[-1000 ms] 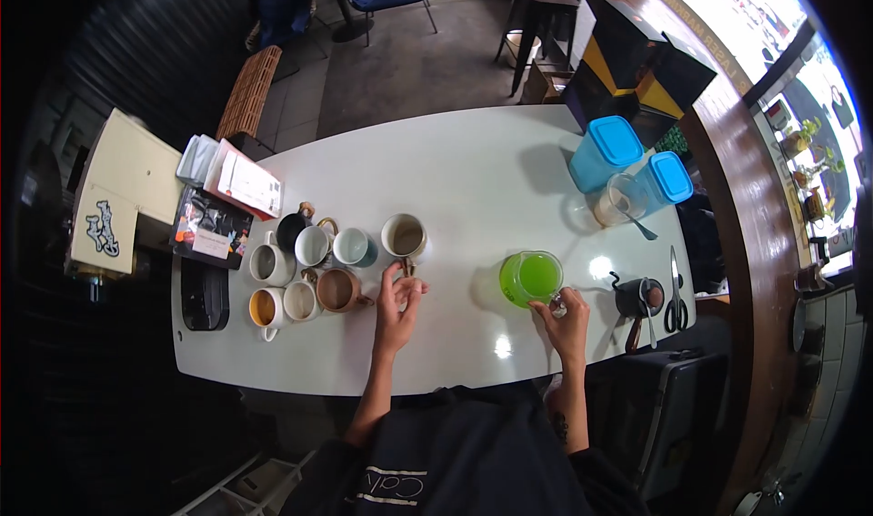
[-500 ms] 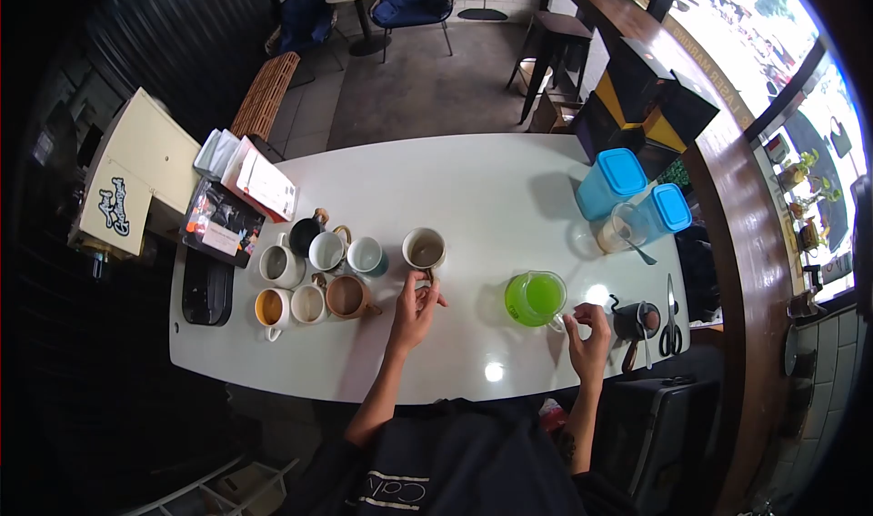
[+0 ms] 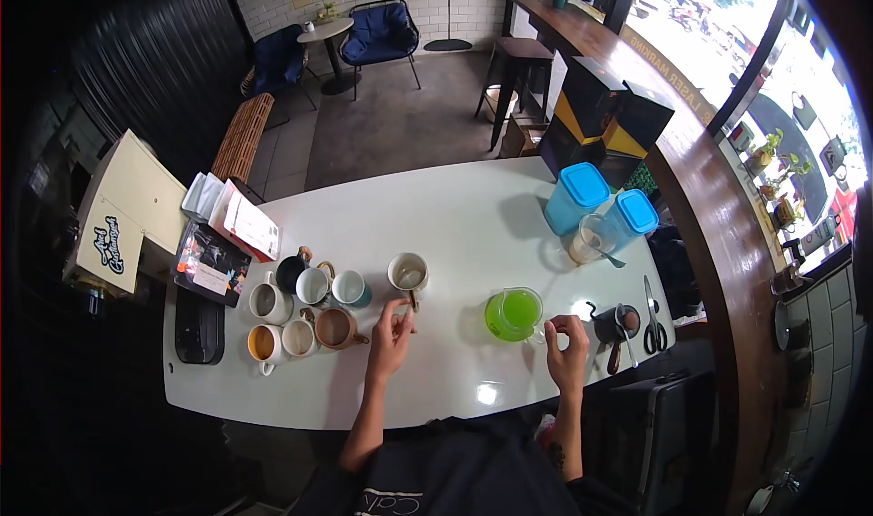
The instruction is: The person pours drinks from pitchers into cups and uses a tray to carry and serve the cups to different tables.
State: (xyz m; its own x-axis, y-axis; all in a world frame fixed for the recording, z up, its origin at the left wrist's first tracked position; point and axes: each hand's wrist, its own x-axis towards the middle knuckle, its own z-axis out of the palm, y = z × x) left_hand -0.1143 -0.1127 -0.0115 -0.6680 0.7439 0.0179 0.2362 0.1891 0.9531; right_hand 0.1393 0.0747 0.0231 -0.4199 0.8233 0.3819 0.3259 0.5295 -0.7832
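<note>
A pale mug [image 3: 407,271] with a speckled inside stands upright at the middle of the white table. My left hand [image 3: 389,341] is just below it, index fingertip at the mug's handle, thumb spread apart. To the right stands a glass jug [image 3: 516,315] of bright green liquid. Beside the jug's handle is my right hand [image 3: 567,348], fingers loosely bent with a gap between thumb and forefinger; whether it touches the handle is hard to see. Left of my left hand several other mugs form a group, among them a brown mug [image 3: 337,328] and a whitish mug [image 3: 351,288].
Blue-lidded containers [image 3: 583,185] stand at the back right with a glass holding a spoon [image 3: 593,240]. Scissors [image 3: 654,325] and a small dark pot [image 3: 615,323] lie right of my right hand. Papers [image 3: 250,225] and a black tray [image 3: 199,327] occupy the left end.
The camera view has tilted up, so the table sits lower in the picture. My left hand has shifted slightly left of the mug's handle, which shows more. The jug appears to stay in place.
</note>
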